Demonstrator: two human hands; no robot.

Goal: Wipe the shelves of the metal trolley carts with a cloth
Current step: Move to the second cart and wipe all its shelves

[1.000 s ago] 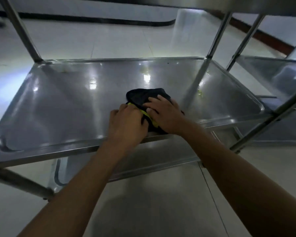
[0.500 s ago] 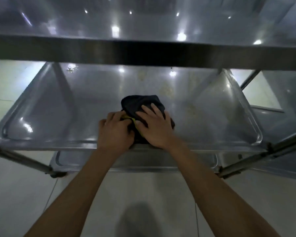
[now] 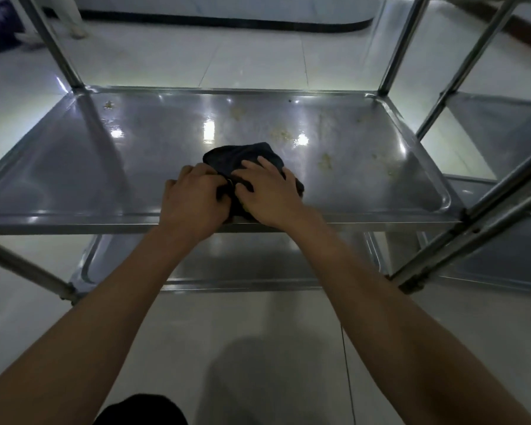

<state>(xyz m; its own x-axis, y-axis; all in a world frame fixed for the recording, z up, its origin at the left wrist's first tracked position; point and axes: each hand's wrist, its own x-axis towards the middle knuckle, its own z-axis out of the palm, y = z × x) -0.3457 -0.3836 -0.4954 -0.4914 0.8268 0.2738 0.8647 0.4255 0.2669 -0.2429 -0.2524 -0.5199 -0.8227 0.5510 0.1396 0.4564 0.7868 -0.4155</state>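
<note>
Dark cloth [image 3: 242, 157] on steel shelf [image 3: 74, 167] — left hand [image 3: 193, 200] bunching it, right hand [image 3: 270, 194] fingers spread.

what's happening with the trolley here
A person is wiping the middle shelf of a metal trolley with a dark cloth. Both hands are on the cloth near the shelf's front edge: the left hand bunches it and the right hand presses flat on top. Yellowish stains show on the shelf beyond and to the right of the cloth, not yet wiped. A lower shelf sits beneath.
</note>
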